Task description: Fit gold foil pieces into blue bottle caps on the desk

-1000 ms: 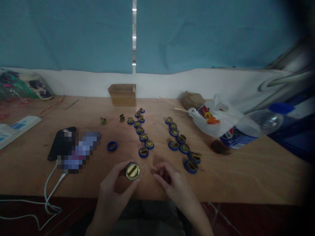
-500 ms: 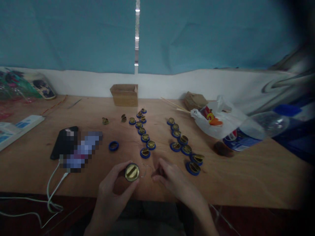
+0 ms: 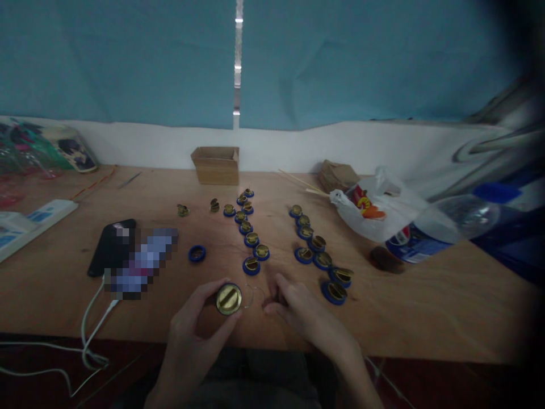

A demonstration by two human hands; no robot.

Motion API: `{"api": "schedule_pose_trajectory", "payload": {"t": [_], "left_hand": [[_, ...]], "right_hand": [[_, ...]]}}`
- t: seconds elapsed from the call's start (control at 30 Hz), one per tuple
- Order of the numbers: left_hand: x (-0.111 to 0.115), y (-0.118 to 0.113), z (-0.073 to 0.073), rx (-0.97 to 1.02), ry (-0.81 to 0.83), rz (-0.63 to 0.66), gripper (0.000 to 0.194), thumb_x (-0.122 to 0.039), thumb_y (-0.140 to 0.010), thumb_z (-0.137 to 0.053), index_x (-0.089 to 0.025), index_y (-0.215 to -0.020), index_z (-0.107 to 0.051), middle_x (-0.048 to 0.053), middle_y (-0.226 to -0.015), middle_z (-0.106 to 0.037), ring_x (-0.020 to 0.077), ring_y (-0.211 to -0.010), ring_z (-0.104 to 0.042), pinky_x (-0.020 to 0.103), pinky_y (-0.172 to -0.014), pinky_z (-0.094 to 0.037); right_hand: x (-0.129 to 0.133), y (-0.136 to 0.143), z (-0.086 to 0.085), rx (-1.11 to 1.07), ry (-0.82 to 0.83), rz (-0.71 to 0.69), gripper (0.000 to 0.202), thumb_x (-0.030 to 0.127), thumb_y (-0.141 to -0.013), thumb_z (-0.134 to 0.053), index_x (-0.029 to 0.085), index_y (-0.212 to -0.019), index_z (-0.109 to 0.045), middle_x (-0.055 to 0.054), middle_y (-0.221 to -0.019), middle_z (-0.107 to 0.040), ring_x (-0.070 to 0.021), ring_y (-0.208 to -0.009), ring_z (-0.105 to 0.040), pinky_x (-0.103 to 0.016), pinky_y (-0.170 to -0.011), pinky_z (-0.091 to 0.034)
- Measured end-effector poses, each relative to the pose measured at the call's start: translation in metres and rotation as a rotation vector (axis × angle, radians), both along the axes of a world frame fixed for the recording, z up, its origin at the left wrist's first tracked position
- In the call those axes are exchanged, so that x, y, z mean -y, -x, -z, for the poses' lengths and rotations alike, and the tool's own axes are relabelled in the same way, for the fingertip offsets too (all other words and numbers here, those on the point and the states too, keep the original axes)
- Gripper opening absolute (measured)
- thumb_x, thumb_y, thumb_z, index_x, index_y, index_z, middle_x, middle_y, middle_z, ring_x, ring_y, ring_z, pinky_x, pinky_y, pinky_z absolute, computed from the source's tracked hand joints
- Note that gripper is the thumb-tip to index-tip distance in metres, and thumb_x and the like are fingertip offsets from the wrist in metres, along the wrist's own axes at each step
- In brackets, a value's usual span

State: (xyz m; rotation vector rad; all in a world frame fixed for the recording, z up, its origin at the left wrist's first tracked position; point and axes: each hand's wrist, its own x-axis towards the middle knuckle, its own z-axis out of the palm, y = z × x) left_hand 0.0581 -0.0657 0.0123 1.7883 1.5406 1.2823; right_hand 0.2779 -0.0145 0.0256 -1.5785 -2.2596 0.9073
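Note:
Between the thumb and fingers of my left hand (image 3: pixel 198 324) is a round brass-coloured disc (image 3: pixel 229 299) with a dark rim and a raised bar across its face. My right hand (image 3: pixel 293 307) is closed in a pinch just to the right. A thin curled wire or thread (image 3: pixel 248 296) runs from beside the disc toward those fingertips, where its end is hard to make out. Beyond my hands, several similar brass pieces in blue rings (image 3: pixel 251 265) form a crooked line. A second line of such pieces (image 3: pixel 334 292) lies to the right. One blue ring without brass (image 3: pixel 196 254) sits at left.
Two loose brass pieces (image 3: pixel 183 210) lie farther back, near a small open cardboard box (image 3: pixel 217 170). At left are a dark phone (image 3: pixel 106 250), a second device with cables, and a power strip (image 3: pixel 38 224). A plastic bag (image 3: pixel 383 210) and a bottle (image 3: pixel 430 233) are at right.
Both hands stay almost in place. The thin wire between them has shifted slightly; the disc remains in my left hand.

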Motion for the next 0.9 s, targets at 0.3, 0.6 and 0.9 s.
{"api": "schedule_pose_trajectory", "payload": {"t": [0.3, 0.6, 0.9], "left_hand": [[0.000, 0.001, 0.000, 0.013, -0.025, -0.016, 0.037, -0.022, -0.078, -0.070, -0.022, -0.114, -0.059, 0.006, -0.107, -0.071, 0.0231, -0.097, -0.070, 0.036, -0.084, -0.060], [-0.001, 0.000, -0.004, -0.003, -0.043, -0.006, 0.038, -0.021, -0.077, -0.071, -0.022, -0.114, -0.060, 0.006, -0.106, -0.072, 0.0225, -0.094, -0.071, 0.034, -0.081, -0.060], [0.001, -0.002, -0.005, 0.027, 0.023, 0.012, 0.041, -0.021, -0.078, -0.070, -0.023, -0.117, -0.058, 0.006, -0.108, -0.071, 0.0222, -0.093, -0.071, 0.036, -0.082, -0.059]], "right_hand": [[-0.001, -0.003, 0.006, 0.018, -0.032, 0.023, 0.019, 0.019, -0.080, -0.069, 0.017, -0.093, -0.055, -0.003, -0.082, -0.066, -0.0200, -0.076, -0.061, -0.028, -0.062, -0.039], [0.001, -0.004, 0.006, 0.029, -0.060, -0.005, 0.011, 0.020, -0.083, -0.066, 0.018, -0.089, -0.056, -0.004, -0.085, -0.066, -0.0216, -0.083, -0.062, -0.028, -0.067, -0.041], [0.000, -0.014, 0.004, 0.073, -0.078, -0.054, 0.008, 0.024, -0.083, -0.066, 0.020, -0.078, -0.060, -0.001, -0.080, -0.063, -0.0205, -0.078, -0.059, -0.028, -0.061, -0.037]]}}
